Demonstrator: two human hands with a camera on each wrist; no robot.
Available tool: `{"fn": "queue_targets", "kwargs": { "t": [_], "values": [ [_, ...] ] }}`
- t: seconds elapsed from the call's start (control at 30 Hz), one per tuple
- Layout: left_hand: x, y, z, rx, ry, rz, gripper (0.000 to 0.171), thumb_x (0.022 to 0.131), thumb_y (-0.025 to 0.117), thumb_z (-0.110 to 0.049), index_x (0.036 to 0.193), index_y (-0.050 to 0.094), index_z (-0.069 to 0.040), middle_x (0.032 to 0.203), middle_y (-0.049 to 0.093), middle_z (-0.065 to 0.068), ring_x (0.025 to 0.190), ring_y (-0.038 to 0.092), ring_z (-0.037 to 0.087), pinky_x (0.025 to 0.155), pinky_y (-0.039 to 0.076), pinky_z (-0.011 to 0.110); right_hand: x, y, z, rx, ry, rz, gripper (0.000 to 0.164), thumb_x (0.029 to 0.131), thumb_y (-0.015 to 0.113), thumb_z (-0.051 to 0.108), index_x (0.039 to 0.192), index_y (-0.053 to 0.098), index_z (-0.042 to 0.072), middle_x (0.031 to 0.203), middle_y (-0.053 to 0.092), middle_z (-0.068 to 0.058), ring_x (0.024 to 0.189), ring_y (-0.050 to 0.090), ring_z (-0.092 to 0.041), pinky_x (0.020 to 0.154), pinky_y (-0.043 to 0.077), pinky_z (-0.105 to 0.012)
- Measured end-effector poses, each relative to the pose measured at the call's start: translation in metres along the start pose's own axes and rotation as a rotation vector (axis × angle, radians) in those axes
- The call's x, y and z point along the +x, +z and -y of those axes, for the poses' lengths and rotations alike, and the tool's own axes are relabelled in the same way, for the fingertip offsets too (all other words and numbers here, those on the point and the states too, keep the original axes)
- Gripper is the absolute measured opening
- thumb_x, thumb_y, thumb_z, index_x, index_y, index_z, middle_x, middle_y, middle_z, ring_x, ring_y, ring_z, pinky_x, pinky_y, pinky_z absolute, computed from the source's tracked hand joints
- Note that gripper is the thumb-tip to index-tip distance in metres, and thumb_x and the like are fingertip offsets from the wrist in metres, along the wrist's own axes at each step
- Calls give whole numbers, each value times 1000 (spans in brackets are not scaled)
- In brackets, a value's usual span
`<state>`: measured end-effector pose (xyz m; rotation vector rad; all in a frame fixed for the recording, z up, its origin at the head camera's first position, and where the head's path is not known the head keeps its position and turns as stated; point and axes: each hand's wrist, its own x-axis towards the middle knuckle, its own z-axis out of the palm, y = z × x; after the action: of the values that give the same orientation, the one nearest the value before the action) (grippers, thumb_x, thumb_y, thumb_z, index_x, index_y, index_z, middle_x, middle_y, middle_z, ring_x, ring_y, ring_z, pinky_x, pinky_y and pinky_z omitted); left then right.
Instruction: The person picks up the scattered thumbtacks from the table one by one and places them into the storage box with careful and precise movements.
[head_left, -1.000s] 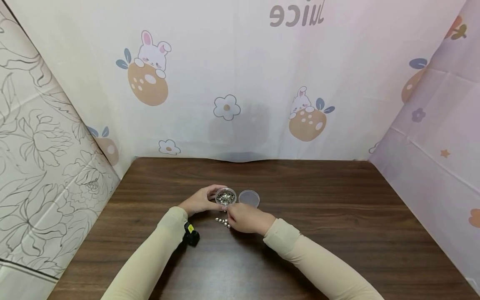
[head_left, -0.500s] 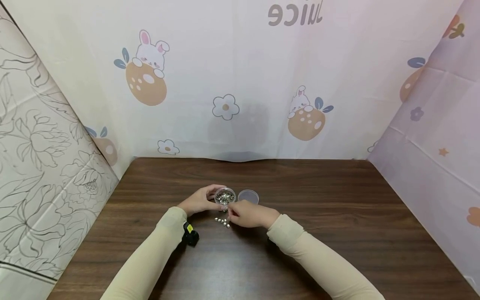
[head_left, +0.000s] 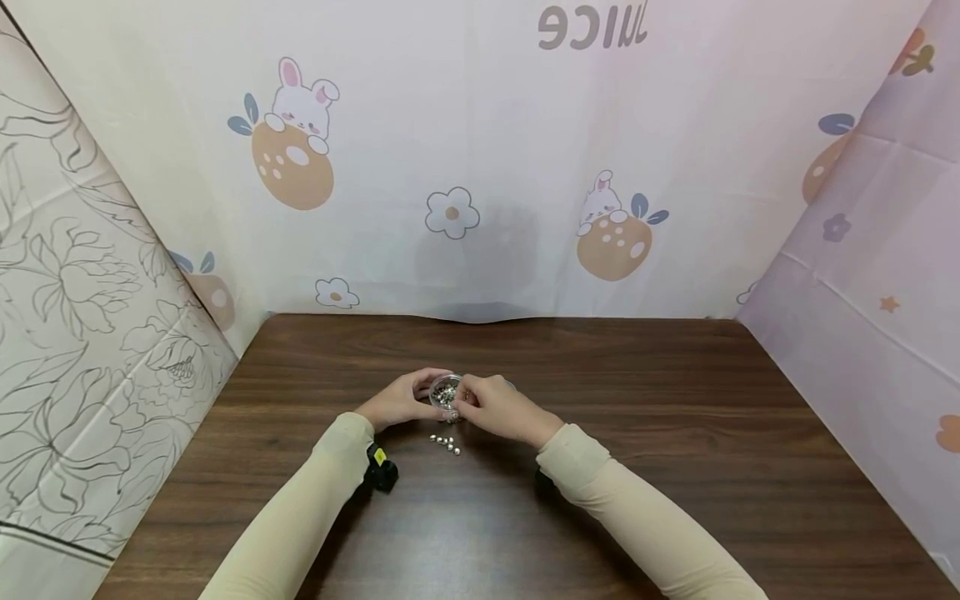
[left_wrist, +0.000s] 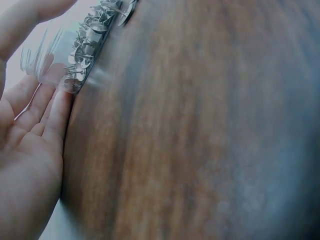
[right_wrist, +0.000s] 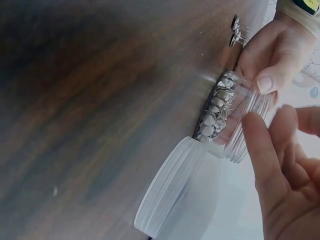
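A small clear round jar (head_left: 433,398) without its lid holds silver thumbtacks (right_wrist: 215,112). Its base rests on the dark wooden table. My left hand (head_left: 396,402) wraps its side, thumb on the near wall and fingers behind, as the left wrist view also shows. Over the jar's near right rim is my right hand (head_left: 501,410). In the right wrist view its thumb and bent finger are at the jar mouth, a gap between their tips and no tack visible there. Several loose tacks (head_left: 448,444) lie on the table just in front of the jar.
The frosted lid (right_wrist: 170,187) lies on the table right of the jar, mostly hidden by my right hand in the head view. A black wrist device (head_left: 383,473) is strapped by the left sleeve. Printed curtains (head_left: 480,258) stand behind and beside the table (head_left: 637,375).
My right hand has risen from beside the loose tacks to the jar's mouth, now covering most of the lid in the head view. My left hand and the jar have stayed put.
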<state>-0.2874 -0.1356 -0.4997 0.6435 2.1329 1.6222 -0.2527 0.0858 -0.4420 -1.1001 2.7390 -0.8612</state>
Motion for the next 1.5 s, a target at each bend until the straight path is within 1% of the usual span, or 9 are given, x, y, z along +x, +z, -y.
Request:
{"fn": "queue_targets", "kwargs": {
  "t": [0.1, 0.2, 0.57, 0.7, 0.87, 1.0, 1.1, 1.27, 1.5],
  "values": [
    [1, 0, 1, 14, -3, -14, 73, 73, 80, -25, 136, 45, -20, 133, 50, 4, 118, 47, 17, 96, 45, 44, 3, -1, 1, 3, 35, -58, 7, 94, 56, 21, 91, 60, 16, 68, 59, 7, 52, 47, -4, 49, 44, -22],
    [2, 0, 1, 33, -15, -28, 73, 71, 81, -30, 135, 46, -22, 133, 50, 1, 118, 47, 15, 98, 43, 45, 5, -1, 0, -5, 56, -86, 6, 93, 58, 20, 90, 61, 16, 68, 60, 6, 53, 49, -4, 49, 45, -23],
    [-1, 1, 0, 17, -11, -20, 69, 74, 80, -24, 134, 47, -23, 133, 51, 0, 117, 47, 14, 98, 42, 45, 8, 4, -9, 5, 85, -116, 6, 91, 59, 19, 90, 62, 15, 67, 59, 8, 52, 49, -4, 48, 45, -22],
    [-2, 2, 0, 9, -9, -14, 70, 74, 79, -21, 135, 46, -19, 133, 50, 2, 118, 47, 15, 98, 42, 46, 7, 5, -10, 12, 95, -109, 9, 92, 57, 19, 94, 64, 14, 66, 59, 6, 50, 47, -5, 47, 43, -22],
    [-1, 2, -1, 17, -25, -16, 70, 73, 80, -24, 135, 46, -22, 134, 49, 2, 120, 46, 16, 99, 42, 46, 4, 4, -7, 2, 94, -94, 9, 91, 58, 19, 96, 62, 13, 66, 58, 3, 49, 45, -5, 47, 42, -22],
    [-1, 1, -1, 20, -28, -19, 72, 73, 80, -25, 136, 45, -21, 135, 48, 4, 120, 45, 17, 99, 42, 47, 1, 2, -1, 10, 63, -70, 6, 91, 56, 18, 94, 59, 14, 66, 58, 3, 48, 46, -5, 46, 42, -23],
    [-1, 0, -2, 8, -24, -15, 72, 74, 80, -23, 137, 44, -20, 134, 49, 6, 120, 46, 18, 98, 42, 48, -1, 0, 4, -17, 28, -42, 5, 90, 55, 16, 91, 59, 15, 64, 58, 5, 48, 46, -4, 46, 42, -22],
    [-1, -1, -3, 4, -20, -5, 74, 75, 79, -22, 139, 42, -18, 133, 50, 5, 119, 46, 17, 97, 43, 47, -4, 1, 9, -81, -25, 38, 5, 89, 58, 15, 85, 61, 16, 60, 54, 9, 48, 44, -1, 48, 40, -19],
    [-1, 0, -1, -20, 16, 3, 73, 74, 80, -19, 138, 44, -17, 132, 52, 7, 119, 47, 18, 95, 45, 42, -10, 5, 17, -93, -44, 169, 8, 86, 60, 13, 79, 60, 16, 66, 55, 9, 56, 47, -1, 54, 42, -19]
  ]
}}
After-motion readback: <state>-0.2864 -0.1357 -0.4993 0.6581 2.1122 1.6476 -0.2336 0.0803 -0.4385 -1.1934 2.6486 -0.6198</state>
